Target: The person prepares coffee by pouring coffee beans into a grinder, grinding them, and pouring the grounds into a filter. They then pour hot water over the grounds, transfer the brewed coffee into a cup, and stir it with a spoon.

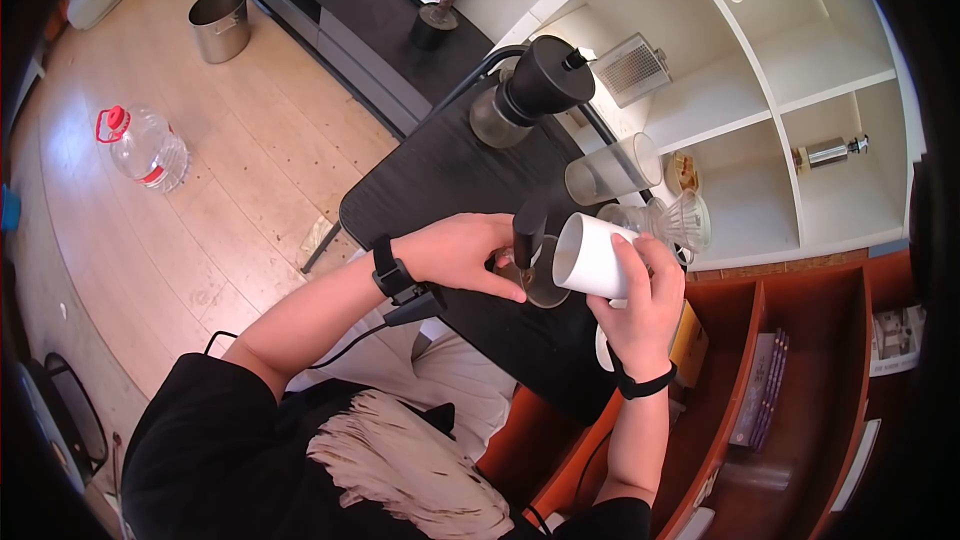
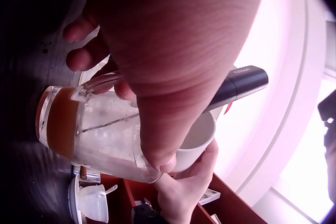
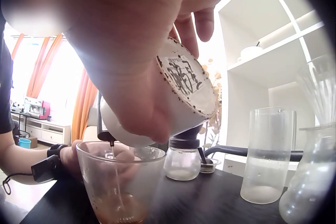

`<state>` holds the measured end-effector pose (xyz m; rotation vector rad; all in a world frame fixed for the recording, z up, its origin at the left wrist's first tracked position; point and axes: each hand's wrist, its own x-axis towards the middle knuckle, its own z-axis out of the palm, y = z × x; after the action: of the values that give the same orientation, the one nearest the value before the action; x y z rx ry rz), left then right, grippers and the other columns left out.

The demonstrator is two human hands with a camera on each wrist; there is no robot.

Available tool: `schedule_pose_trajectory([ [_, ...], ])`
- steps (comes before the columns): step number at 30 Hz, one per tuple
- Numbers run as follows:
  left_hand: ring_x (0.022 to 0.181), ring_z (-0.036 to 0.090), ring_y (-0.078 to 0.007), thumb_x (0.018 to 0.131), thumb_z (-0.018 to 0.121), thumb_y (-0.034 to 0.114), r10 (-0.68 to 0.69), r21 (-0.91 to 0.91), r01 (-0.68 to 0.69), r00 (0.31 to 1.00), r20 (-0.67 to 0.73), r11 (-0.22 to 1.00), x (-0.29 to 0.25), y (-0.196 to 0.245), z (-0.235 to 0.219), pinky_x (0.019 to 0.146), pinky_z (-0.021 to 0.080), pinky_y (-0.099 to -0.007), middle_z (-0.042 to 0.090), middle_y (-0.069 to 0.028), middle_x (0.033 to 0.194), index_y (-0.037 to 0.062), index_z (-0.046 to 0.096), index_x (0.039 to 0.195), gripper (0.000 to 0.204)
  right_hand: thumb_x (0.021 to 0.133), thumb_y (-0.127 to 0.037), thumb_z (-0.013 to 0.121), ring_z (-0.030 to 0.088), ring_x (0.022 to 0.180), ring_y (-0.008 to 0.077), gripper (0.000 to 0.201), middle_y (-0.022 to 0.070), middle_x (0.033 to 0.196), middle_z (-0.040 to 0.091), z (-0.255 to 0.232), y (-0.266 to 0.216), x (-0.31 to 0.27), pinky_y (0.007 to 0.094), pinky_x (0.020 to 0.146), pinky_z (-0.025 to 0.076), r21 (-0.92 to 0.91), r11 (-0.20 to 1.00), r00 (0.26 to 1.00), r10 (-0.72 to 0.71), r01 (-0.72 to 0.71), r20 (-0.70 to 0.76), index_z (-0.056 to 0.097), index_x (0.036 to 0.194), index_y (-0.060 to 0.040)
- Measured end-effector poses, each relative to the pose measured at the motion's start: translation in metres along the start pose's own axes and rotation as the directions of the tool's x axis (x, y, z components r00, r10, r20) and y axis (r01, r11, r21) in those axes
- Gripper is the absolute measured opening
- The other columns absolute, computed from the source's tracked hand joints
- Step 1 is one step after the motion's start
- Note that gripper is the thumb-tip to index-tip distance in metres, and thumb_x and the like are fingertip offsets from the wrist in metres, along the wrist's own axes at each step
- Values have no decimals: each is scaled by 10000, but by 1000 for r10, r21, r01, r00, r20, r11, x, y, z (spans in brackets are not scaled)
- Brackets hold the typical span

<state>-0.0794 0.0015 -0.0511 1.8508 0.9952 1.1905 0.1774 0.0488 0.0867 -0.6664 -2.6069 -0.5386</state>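
My left hand (image 1: 455, 252) grips a clear glass cup (image 2: 110, 134) with a handle, thumb over its rim. Brownish liquid (image 2: 62, 121) lies in the bottom of the glass, which stands on the black table. A black-handled tool (image 1: 529, 232) rises from the glass; its thin shaft (image 3: 116, 179) reaches down toward the liquid. My right hand (image 1: 645, 300) holds a white cup (image 1: 590, 258), tilted with its mouth toward the glass. The white cup's base (image 3: 186, 79) bears a dark mark and dark specks around the edge. Its inside is mostly hidden.
On the black table (image 1: 410, 185) stand a coffee grinder (image 1: 530, 90), a clear glass cylinder (image 1: 612, 168) and a ribbed glass dripper (image 1: 685, 220). White shelves (image 1: 720, 130) rise behind; a reddish-brown drawer (image 1: 720, 380) is at the right. A water bottle (image 1: 150, 150) and metal pot (image 1: 220, 28) stand on the floor.
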Motion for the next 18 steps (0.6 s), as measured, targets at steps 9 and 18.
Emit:
schedule_pose_trajectory([
  [9, 731, 618, -218, 798, 906, 490, -16, 14, 16, 1000, 13, 1000, 0, -3, 1, 673, 517, -349, 621, -30, 815, 62, 654, 967, 525, 572, -47, 915, 646, 1220, 298, 853, 79, 1281, 607, 4, 2, -3, 436, 930, 503, -15, 1000, 1000, -2, 2, 23, 660, 1373, -191],
  [18, 739, 619, -220, 796, 910, 491, -19, 24, 19, 1000, 13, 1000, -1, -2, 1, 682, 521, -348, 626, -34, 823, 64, 657, 965, 525, 581, -38, 927, 644, 1219, 305, 855, 78, 1291, 594, 6, 4, -6, 441, 944, 507, 6, 1000, 999, -7, 7, -40, 658, 1378, -191],
])
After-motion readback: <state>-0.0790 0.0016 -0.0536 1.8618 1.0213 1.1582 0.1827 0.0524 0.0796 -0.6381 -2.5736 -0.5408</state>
